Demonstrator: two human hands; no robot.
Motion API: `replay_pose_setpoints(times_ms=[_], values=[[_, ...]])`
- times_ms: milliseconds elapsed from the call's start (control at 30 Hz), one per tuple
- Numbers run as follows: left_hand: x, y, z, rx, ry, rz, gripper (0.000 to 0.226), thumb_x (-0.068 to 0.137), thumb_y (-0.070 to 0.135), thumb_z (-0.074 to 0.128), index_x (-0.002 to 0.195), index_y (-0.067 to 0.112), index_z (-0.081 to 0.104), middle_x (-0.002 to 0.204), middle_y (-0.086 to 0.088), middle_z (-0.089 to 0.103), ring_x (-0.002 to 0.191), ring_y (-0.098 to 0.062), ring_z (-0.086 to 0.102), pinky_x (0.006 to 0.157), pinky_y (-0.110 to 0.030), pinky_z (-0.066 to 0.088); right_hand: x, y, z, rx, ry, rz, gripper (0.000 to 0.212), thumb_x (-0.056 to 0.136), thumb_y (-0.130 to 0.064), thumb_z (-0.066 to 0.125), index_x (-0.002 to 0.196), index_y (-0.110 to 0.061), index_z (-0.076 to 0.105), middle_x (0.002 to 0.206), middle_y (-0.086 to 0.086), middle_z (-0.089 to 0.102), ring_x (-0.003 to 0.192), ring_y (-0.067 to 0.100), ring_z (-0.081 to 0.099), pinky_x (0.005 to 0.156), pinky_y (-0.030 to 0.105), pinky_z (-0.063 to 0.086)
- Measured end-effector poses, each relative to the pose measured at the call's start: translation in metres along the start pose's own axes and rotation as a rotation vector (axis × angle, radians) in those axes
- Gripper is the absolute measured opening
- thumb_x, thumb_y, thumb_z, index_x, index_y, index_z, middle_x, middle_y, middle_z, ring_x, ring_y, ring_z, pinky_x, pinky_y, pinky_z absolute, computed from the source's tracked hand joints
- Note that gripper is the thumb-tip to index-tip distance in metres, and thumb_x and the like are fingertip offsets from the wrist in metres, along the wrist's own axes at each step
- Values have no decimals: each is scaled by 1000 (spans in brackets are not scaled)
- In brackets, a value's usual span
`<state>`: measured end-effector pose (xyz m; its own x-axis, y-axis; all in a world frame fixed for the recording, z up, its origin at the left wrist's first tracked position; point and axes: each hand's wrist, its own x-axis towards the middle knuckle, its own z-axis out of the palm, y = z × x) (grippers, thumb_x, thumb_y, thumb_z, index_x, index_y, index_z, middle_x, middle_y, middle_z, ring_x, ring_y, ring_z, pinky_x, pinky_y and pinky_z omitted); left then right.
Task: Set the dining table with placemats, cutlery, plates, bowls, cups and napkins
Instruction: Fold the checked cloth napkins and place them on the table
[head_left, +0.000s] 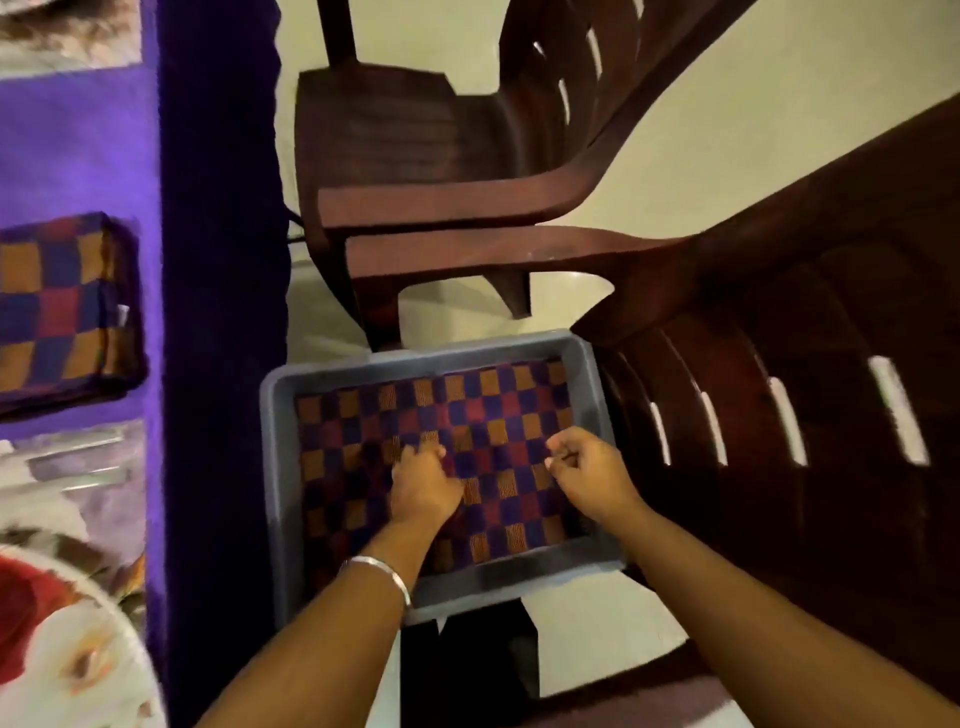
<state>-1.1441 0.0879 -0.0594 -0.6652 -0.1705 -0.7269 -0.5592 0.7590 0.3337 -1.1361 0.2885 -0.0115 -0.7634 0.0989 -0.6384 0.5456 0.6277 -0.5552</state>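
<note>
A grey plastic tray (275, 467) sits low beside the table and holds a checkered cloth (483, 410) in orange, red and blue. Both my hands reach down into the tray. My left hand (423, 480), with a silver bangle on its wrist, presses its fingertips down onto the cloth near the middle. My right hand (584, 470) hovers just right of it with fingers curled, thumb and forefinger close together; whether it pinches the cloth is unclear. A folded checkered cloth (57, 312) of the same pattern lies on the purple-covered table (83, 156) at the left.
Two dark brown plastic chairs stand close by: one (441, 171) behind the tray, another (805, 389) at its right. A flowered plate (67, 654) sits at the table's near left corner, with blurred cutlery (78, 462) above it. Pale floor shows between the chairs.
</note>
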Motion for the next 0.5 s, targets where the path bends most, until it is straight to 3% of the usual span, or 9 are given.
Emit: replay_pose_setpoints(times_ms=[67, 167, 300, 500], values=[[25, 2, 2, 135, 37, 46, 58, 80, 28, 72, 132, 20, 47, 141, -10, 39, 131, -33, 38, 105, -43, 42, 38, 8, 7, -120, -34, -29, 25, 86, -11, 65, 111, -10, 61, 100, 1, 59, 93, 17, 57, 84, 27, 45], [58, 2, 8, 318, 25, 87, 88, 80, 34, 74, 149, 23, 21, 160, -11, 5, 146, -34, 10, 114, -49, 27, 87, 12, 15, -332, -80, -50, 48, 84, -20, 68, 128, -10, 50, 129, 11, 48, 118, 29, 49, 99, 37, 43], [84, -11, 23, 358, -65, 15, 111, 79, 33, 78, 154, 24, -4, 160, -10, -20, 148, -35, -14, 115, -60, 17, 146, 7, 22, -496, -120, -77, 67, 82, -21, 68, 139, -10, 33, 145, 16, 27, 124, 40, 43, 101, 46, 42], [87, -23, 42, 451, -22, 31, 121, 79, 31, 77, 152, 21, -19, 153, -13, -37, 145, -37, -23, 115, -63, 15, 188, 7, 31, -674, -192, 69, 84, 83, -23, 72, 143, -4, 17, 153, 21, 7, 124, 42, 45, 99, 44, 42]])
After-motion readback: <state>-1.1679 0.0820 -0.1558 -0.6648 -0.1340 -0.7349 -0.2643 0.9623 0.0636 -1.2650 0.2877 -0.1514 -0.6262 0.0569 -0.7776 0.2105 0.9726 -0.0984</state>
